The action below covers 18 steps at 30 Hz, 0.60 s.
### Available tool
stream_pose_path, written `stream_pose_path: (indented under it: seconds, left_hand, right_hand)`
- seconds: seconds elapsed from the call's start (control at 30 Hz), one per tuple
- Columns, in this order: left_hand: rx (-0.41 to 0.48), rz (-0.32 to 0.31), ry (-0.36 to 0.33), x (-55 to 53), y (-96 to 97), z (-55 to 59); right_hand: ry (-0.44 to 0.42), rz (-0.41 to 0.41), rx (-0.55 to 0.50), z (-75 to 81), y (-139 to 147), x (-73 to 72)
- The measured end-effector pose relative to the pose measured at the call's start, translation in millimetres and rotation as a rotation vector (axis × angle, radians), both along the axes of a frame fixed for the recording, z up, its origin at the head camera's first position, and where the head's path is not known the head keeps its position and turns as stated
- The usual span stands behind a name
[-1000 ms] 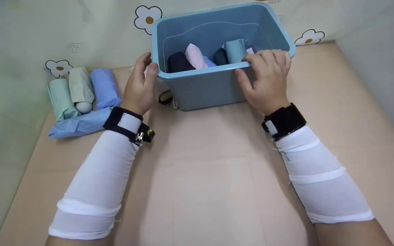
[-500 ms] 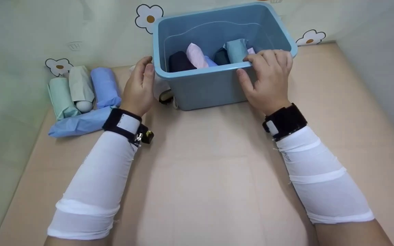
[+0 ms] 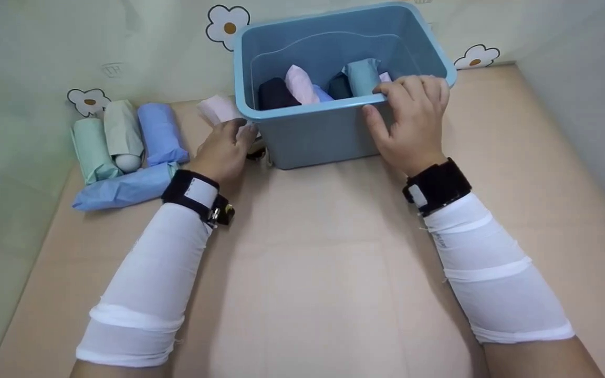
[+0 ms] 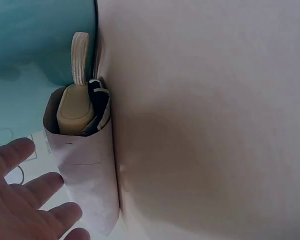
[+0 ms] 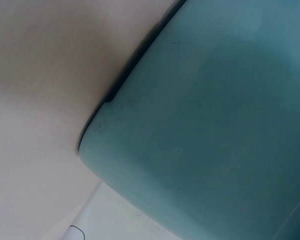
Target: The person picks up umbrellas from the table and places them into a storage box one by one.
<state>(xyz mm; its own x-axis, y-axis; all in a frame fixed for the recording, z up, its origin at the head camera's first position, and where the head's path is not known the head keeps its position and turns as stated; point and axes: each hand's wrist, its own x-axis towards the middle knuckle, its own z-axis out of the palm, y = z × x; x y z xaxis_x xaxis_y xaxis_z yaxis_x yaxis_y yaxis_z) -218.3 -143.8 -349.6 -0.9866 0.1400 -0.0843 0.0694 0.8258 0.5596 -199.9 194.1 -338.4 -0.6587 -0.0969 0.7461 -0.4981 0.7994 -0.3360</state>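
A pale pink sleeved folding umbrella [image 4: 90,170] lies beside the left end of a blue plastic bin [image 3: 318,139]. Its beige handle and wrist strap stick out of the sleeve in the left wrist view. My left hand [image 3: 223,152] is over this umbrella, fingers spread and fingertips right at its sleeve. With my right hand [image 3: 413,123] I grip the bin's front rim, fingers over the edge and thumb outside. Inside the bin lie several wrapped rolls, among them a dark one [image 3: 277,94], a pink one [image 3: 301,84] and a teal one [image 3: 363,77].
Left of my left hand sit a mint roll [image 3: 95,149], a grey-green folding umbrella [image 3: 124,128], a blue roll [image 3: 160,134] and a long blue one [image 3: 124,190] across their front. A flower-patterned backdrop [image 3: 168,47] stands behind the table [image 3: 313,273].
My left hand has come away from the bin's left rim and moved down toward the pink umbrella, which shows more now. My right hand stays on the front rim.
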Motion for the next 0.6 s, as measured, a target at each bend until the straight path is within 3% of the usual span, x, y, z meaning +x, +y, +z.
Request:
stream_pose_path:
  seconds: [0.27,0.6]
  left_hand:
    - [-0.071,-0.013,-0.047,1.6,1.8,-4.9]
    - [-0.168,-0.013,-0.025,0.1,9.6,-14.7]
  right_hand:
    - [-0.018,-0.019,0.033,0.3,0.4,0.1]
    - [0.007,0.002,-0.004,-0.5,0.5,-0.1]
